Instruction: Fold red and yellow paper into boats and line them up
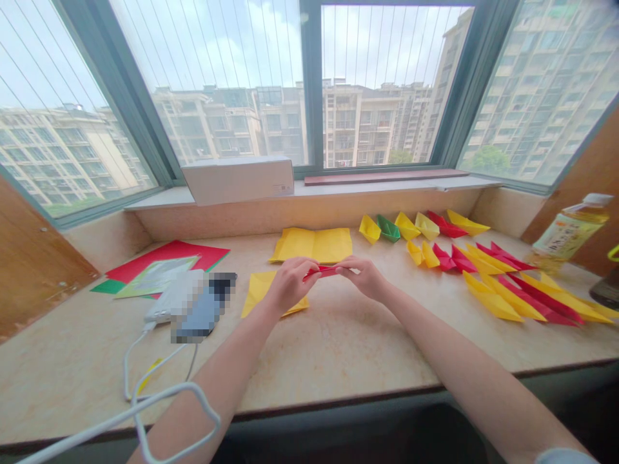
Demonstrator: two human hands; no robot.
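A small folded red paper (pixel 328 271) is held up between my two hands, above the counter. My left hand (pixel 294 281) pinches its left end, and my right hand (pixel 360 276) pinches its right end. Under and beside my left hand lies a creased yellow paper sheet (pixel 257 289), partly covered by the hand. Just beyond my hands rests a stack of yellow paper (pixel 314 245) with a fold line down its middle. The exact fold of the red paper is hard to make out behind my fingers.
Several folded paper boats (pixel 447 224) in yellow, red and green stand in rows at the right. A drink bottle (pixel 570 229) is beyond them. At left lie red paper sheets (pixel 169 254), a white power bank (pixel 176 296), a phone (pixel 203 312) and a looping white cable (pixel 169 393).
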